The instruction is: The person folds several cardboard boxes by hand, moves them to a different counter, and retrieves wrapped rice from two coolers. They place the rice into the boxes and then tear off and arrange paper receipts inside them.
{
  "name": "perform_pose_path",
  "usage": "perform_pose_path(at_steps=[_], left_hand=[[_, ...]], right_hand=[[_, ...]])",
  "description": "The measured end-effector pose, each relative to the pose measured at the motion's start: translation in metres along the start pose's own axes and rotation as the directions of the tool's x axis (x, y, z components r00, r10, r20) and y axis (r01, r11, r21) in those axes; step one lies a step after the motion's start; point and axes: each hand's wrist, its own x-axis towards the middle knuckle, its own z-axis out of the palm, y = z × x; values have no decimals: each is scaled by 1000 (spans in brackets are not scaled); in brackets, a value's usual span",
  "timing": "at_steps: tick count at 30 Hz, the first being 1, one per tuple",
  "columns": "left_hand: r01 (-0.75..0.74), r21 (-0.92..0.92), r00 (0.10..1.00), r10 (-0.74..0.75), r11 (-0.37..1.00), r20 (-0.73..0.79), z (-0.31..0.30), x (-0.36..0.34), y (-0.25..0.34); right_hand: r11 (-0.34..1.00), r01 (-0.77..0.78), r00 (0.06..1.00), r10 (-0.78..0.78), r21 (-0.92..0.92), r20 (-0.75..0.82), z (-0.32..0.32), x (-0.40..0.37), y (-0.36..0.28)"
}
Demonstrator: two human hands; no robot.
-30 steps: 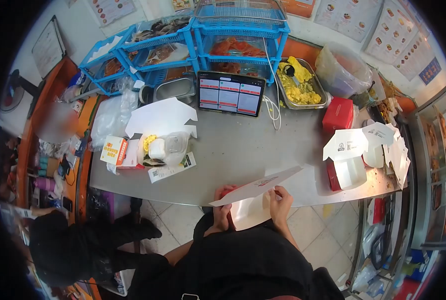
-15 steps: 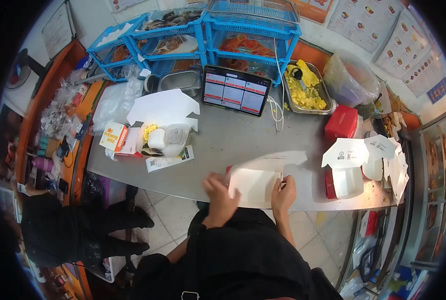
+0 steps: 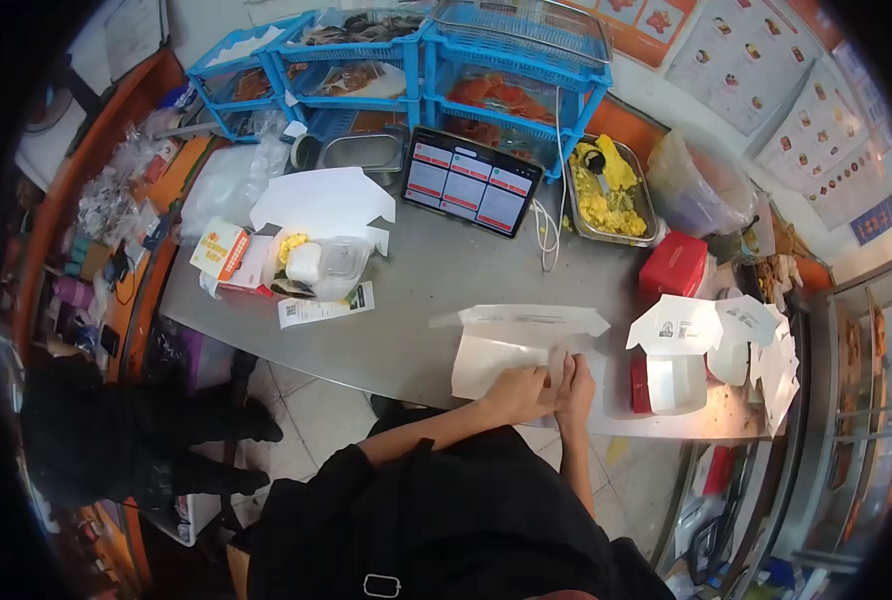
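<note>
An unfolded white carton [image 3: 496, 350] lies at the counter's front edge, its long flap spread towards the back. My left hand [image 3: 518, 394] reaches across its front right part, fingers bent and pressed close to my right hand. My right hand [image 3: 574, 388] is at the carton's right side, fingers closed on its edge, partly blurred. What my left fingers hold is hidden. To the right stand open white-and-red boxes [image 3: 676, 383]. On the left, an open box [image 3: 321, 205] holds yellow food and a clear-lidded container [image 3: 344, 262].
A tablet [image 3: 469, 182] stands at the back before blue racks [image 3: 511, 120]. A metal tray [image 3: 650, 232] of yellow food is at the back right, beside a plastic-lined tub [image 3: 701, 180]. Another person's dark-clothed legs [image 3: 196, 440] show at lower left.
My left hand has moved right from the carton's left side to beside my right hand. The carton's back flap has come down lower. The camera view has shifted slightly.
</note>
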Motion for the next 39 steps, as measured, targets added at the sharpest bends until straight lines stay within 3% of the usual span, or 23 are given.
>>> perform_pose_path(at_steps=[4,6,7,9,10,12,13,15,17,18,19,21,22,25,27,30,33,35,37,38,39], left_hand=[[-3,211,1000,4,978,-4,-11,-2,24],[145,316,964,-206,938,169,-24,6,40],[145,316,965,-205,937,163,-19,6,34],[149,158,988,-155,976,23,3,6,10],[143,161,989,-148,976,19,11,7,-3],[216,-200,975,-222,956,-9,17,9,-23],[210,-196,976,-216,958,-9,18,12,-27],[141,-207,987,-152,968,-42,14,12,-28],[139,-208,990,-134,968,39,2,7,-27],[138,-211,987,-117,968,110,-5,6,-25],[130,-208,987,-108,969,116,-3,6,-31],[63,-313,975,9,948,223,4,8,-44],[57,-315,972,19,947,233,5,10,-48],[60,-387,954,61,920,294,-4,10,-48],[74,-188,971,-28,979,236,-17,3,-34],[-9,-96,991,22,995,133,-41,-13,-5],[-35,-162,979,67,986,192,-21,-16,-21],[-42,-149,969,77,988,236,-19,-22,-26],[-70,-197,954,123,978,274,-25,-27,-30],[-111,-264,936,190,958,297,-30,-31,-30],[-58,-279,937,149,959,317,-32,-34,-31]], right_hand=[[979,104,987,-79,-178,142,-18,17,1],[962,-245,925,196,117,326,-28,29,8],[964,-239,926,190,117,325,-31,33,14],[767,-506,841,338,394,422,-39,38,30],[742,-542,816,354,395,457,-47,39,30],[744,-539,813,338,394,474,-47,32,24],[744,-546,801,331,385,498,-44,26,22],[744,-554,799,349,374,489,-29,16,19],[932,-308,919,239,189,315,-19,6,9],[967,-254,934,242,11,263,-22,4,-6],[966,-257,936,246,13,253,-21,2,-11],[984,-96,981,119,-151,151,-19,-2,-19],[982,-105,982,127,-155,139,-18,-6,-24],[948,-35,978,97,-317,183,-11,-21,-40],[941,22,983,42,-339,180,-9,-27,-47],[942,-129,984,160,-311,74,-19,-32,-70],[917,-98,991,126,-387,47,1,-52,-64],[938,-156,987,160,-309,-11,5,-63,-77],[941,-287,957,291,-177,-4,4,-75,-90],[949,-245,969,231,-200,-92,9,-84,-83],[952,-248,965,226,-178,-134,14,-93,-81]])
